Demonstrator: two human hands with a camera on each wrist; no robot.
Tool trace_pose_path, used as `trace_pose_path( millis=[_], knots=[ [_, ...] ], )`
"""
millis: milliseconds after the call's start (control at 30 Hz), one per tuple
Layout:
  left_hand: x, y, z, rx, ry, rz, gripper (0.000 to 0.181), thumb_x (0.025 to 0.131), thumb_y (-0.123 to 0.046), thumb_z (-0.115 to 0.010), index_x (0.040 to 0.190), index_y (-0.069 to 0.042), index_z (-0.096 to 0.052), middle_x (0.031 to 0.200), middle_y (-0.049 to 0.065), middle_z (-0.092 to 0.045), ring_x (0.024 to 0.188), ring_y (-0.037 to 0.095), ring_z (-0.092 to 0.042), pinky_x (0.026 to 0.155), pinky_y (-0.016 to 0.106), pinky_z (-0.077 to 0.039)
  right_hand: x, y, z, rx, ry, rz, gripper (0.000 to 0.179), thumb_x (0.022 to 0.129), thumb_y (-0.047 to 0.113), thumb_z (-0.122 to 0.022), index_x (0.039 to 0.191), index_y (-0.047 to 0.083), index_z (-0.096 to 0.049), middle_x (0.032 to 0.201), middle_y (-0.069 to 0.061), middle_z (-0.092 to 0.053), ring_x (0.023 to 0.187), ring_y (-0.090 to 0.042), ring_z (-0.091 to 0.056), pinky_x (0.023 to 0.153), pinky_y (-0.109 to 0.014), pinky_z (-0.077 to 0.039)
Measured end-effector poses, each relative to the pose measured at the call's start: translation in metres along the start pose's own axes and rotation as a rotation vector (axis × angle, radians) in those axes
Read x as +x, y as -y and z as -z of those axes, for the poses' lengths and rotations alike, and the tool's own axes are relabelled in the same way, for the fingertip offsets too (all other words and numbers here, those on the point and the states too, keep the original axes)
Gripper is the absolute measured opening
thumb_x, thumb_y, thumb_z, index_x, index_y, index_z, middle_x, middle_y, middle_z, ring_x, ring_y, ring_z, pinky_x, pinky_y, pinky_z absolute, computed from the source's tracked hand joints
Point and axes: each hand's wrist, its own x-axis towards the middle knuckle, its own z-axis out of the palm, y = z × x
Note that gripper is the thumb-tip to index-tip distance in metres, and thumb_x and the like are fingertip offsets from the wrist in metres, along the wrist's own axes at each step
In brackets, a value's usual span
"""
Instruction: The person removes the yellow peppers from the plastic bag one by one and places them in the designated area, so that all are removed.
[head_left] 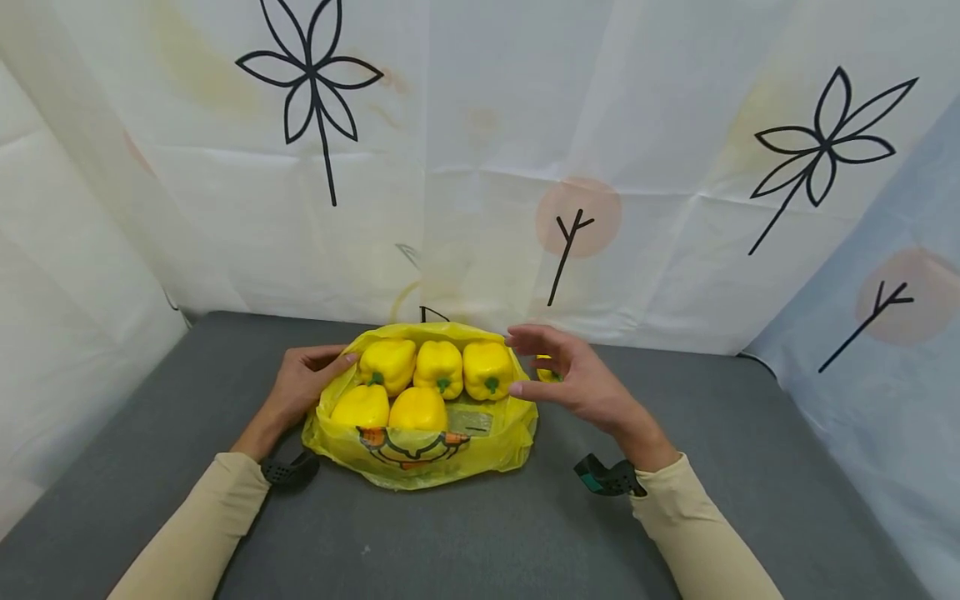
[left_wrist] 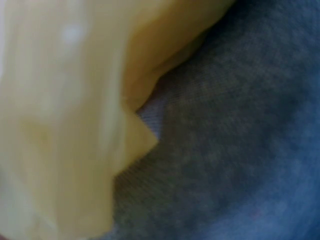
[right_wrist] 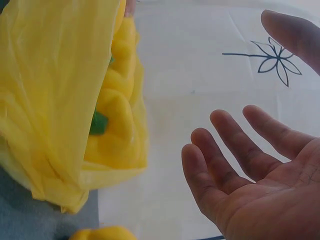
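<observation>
A yellow plastic bag [head_left: 450, 458] lies with its mouth open, and several yellow bell peppers [head_left: 438, 367] with green stems sit inside it. My left hand [head_left: 303, 383] holds the bag's left rim, thumb over the edge. In the left wrist view, the yellow plastic [left_wrist: 60, 125] fills the left side, blurred. My right hand [head_left: 566, 379] is held at the bag's right side, overlapping its rim in the head view. Its fingers are spread and loosely bent around nothing, as the right hand [right_wrist: 260, 175] shows in the right wrist view. One more bell pepper [head_left: 548, 374] lies outside the bag, partly hidden behind that hand.
Under the bag is a dark grey table [head_left: 450, 542]. White cloth [head_left: 480, 167] with printed flowers and trees hangs behind it and along both sides. Each wrist wears a dark band, such as the right wristband [head_left: 609, 477].
</observation>
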Motion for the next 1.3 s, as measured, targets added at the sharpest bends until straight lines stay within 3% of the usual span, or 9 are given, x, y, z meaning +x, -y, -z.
trace_pose_path(
  millis=[300,533,800,1300],
  knots=[
    [0.000,0.000,0.001,0.014,-0.003,0.001,0.037,0.102,-0.016,-0.066,0.127,0.011,-0.065,0.106,-0.008,-0.075,0.089,0.013,-0.073,0.075,0.030,-0.062,0.013,0.009,-0.016,0.022,0.034,0.014,0.066,0.090,0.015,-0.079,0.148,0.007,-0.049,0.147,-0.012,-0.051,0.135,-0.036,-0.046,0.113,-0.053,-0.038],
    [0.000,-0.002,0.000,0.018,-0.003,0.004,0.038,0.101,-0.017,-0.066,0.127,0.011,-0.066,0.106,-0.008,-0.075,0.089,0.013,-0.073,0.074,0.030,-0.062,0.022,0.009,-0.031,0.048,0.067,0.018,0.065,0.090,0.016,-0.079,0.149,0.010,-0.050,0.146,-0.012,-0.052,0.134,-0.039,-0.046,0.112,-0.055,-0.039],
    [0.000,-0.003,0.000,0.019,-0.002,0.006,0.037,0.102,-0.016,-0.066,0.127,0.011,-0.066,0.106,-0.008,-0.075,0.089,0.013,-0.073,0.075,0.030,-0.062,0.025,-0.003,-0.041,0.060,0.093,-0.024,0.065,0.092,0.019,-0.079,0.149,0.008,-0.050,0.146,-0.019,-0.051,0.133,-0.040,-0.048,0.112,-0.060,-0.036],
    [0.000,-0.002,0.000,0.036,-0.011,0.005,0.038,0.101,-0.017,-0.066,0.126,0.011,-0.066,0.105,-0.009,-0.074,0.088,0.012,-0.073,0.074,0.029,-0.062,0.029,-0.018,-0.066,0.033,0.120,-0.126,0.065,0.092,0.017,-0.077,0.149,0.004,-0.050,0.142,-0.018,-0.054,0.126,-0.038,-0.054,0.105,-0.051,-0.046]
  ],
)
